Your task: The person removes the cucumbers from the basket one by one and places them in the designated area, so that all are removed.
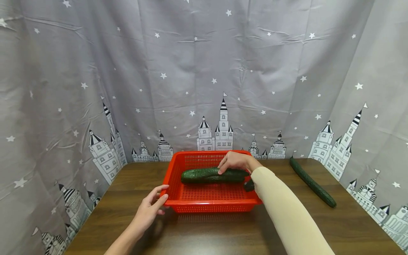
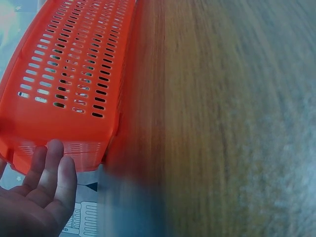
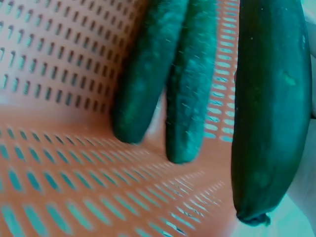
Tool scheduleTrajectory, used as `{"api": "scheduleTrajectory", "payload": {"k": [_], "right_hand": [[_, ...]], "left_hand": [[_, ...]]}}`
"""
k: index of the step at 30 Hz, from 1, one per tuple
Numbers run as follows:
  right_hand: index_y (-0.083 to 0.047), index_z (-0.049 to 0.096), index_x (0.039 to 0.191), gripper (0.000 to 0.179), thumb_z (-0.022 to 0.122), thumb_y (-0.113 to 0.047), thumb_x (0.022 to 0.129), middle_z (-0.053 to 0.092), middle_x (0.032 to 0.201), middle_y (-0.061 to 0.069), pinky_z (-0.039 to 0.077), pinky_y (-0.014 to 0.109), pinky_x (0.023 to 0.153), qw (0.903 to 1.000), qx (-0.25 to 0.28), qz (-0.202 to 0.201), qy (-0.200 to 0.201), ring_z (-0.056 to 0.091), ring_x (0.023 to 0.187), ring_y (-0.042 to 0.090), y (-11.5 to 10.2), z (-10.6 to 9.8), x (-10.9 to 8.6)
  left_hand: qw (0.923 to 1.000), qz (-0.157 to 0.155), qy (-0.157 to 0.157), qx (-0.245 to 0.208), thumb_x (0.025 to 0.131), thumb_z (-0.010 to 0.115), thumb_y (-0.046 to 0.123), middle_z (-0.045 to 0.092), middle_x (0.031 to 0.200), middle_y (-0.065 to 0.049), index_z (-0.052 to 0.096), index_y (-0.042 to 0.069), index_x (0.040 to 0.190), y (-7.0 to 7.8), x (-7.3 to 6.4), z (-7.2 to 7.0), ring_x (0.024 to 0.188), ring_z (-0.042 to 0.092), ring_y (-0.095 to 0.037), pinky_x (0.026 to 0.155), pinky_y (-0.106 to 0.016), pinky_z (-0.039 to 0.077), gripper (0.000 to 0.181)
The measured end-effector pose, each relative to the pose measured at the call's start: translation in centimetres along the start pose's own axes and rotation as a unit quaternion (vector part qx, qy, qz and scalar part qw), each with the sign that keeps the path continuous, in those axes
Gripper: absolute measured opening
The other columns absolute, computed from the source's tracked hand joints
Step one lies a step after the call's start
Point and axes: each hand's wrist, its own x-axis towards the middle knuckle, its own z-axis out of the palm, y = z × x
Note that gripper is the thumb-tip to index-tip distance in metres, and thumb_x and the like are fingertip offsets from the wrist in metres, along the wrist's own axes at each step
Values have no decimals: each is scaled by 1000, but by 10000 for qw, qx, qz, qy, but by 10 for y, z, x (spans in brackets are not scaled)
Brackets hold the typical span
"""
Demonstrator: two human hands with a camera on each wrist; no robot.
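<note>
A red slotted basket stands on the wooden table, with dark green cucumbers inside it. My left hand holds its left rim near the front corner; in the left wrist view the fingers meet the outer end wall below the rim. From above, my right hand grips a cucumber inside the basket. Two more cucumbers, one beside another, lie lower in the basket in the right wrist view. The right fingers are mostly hidden there behind the gripped cucumber.
Another long cucumber lies slantwise at the right side of the wooden table. A grey curtain printed with castles and stars hangs behind and along both sides of the table.
</note>
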Motion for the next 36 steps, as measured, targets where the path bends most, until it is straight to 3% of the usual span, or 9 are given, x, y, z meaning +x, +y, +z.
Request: {"api": "scheduleTrajectory", "payload": {"k": [8,17,21,23,25,28,30,32,36], "right_hand": [[-2,78,106,32,84,-13,76,76,110,10,59,33,82,9987,300,52,397,71,89,14,-10,-24,-15],[-1,76,111,35,83,-13,79,70,125,12,56,26,80,9960,395,-9,804,65,96,9,-12,-53,-38],[2,73,116,40,81,-15,81,72,93,-1,45,24,65,9949,339,-103,948,50,73,8,-9,-67,-51],[1,73,118,40,81,-17,83,59,71,-10,36,24,59,9942,280,-89,1037,37,62,9,-6,-74,-58],[0,73,118,41,81,-18,83,41,59,-13,30,25,54,9935,304,-21,1098,28,56,10,-2,-81,-64],[0,73,118,41,82,-18,83,59,69,-2,37,23,56,9913,385,37,1259,37,60,11,7,-89,-74],[2,72,119,42,82,-18,83,72,99,10,46,23,66,9899,417,47,1353,50,76,13,13,-93,-81],[3,71,120,44,81,-18,84,64,133,19,52,26,81,9883,411,68,1467,56,103,18,18,-97,-88],[5,69,122,46,80,-19,84,58,139,23,51,35,98,9853,348,167,1664,52,130,32,28,-104,-100]], "left_hand": [[10000,11,-7,-24,101,62,22,59,113,-21,56,16,138,-1,0,0,89,67,-28,70,-37,59,39],[9999,94,-49,-26,101,62,23,59,112,-21,55,15,139,-1,0,-1,88,67,-29,69,-37,59,39],[10000,61,-43,-41,101,62,23,59,112,-21,55,16,139,-1,0,-1,89,67,-29,70,-37,59,39],[10000,51,-32,-41,101,62,23,59,112,-20,56,17,139,-2,0,0,88,67,-29,69,-37,59,39],[10000,51,-28,-41,101,62,23,59,112,-20,56,17,138,-2,0,0,88,67,-30,69,-36,59,39],[9999,101,-27,-30,101,62,23,59,112,-20,56,17,138,-2,0,1,88,66,-30,68,-36,59,39],[9999,119,-32,-18,101,62,23,59,112,-20,56,17,139,-2,0,1,88,66,-29,69,-36,59,39],[9999,131,-31,-17,101,62,23,59,112,-20,55,16,139,-1,0,1,87,66,-28,69,-36,59,39],[9999,121,-14,-6,101,62,22,59,110,-19,55,16,139,-1,0,1,86,66,-27,69,-36,59,39]]}}
